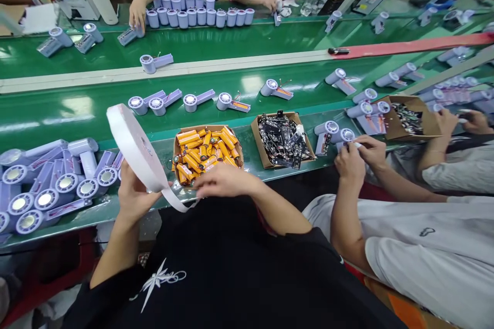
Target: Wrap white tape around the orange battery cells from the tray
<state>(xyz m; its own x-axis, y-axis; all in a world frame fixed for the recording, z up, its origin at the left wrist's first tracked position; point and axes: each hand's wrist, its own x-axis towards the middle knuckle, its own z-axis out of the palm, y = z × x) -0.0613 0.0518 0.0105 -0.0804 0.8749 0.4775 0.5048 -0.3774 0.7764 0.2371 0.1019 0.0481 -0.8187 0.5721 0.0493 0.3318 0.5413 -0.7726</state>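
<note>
Left hand point(133, 190) has the wide white tape roll point(133, 146) gripped by its lower rim, thumb underneath, just above the near edge of the green bench point(247, 144). Roll is on edge and tilted: long axis in view runs upper left to lower right, flat face turned right. Loose white strip point(175, 201) comes off the bottom, sags down-right, curls up toward the right hand point(224, 180). That hand is palm down, fingers loosely bent at the strip's end; blurred, can't tell if it's pinched. Just past the right fingers, at the near edge: brown cardboard box point(241, 158) of orange cylindrical cells point(206, 151). Right of it, brown cardboard box point(260, 155) of black circuit boards point(283, 136). Left end of bench: pile of lilac plastic fan housings point(50, 185). Co-worker's hands point(353, 157) work at the near edge, further right. Beyond, lilac housings with handles point(198, 98) on the green belt point(73, 108), then a pale rail point(231, 60). Far edge: rows of lilac cylinders point(192, 18).
</note>
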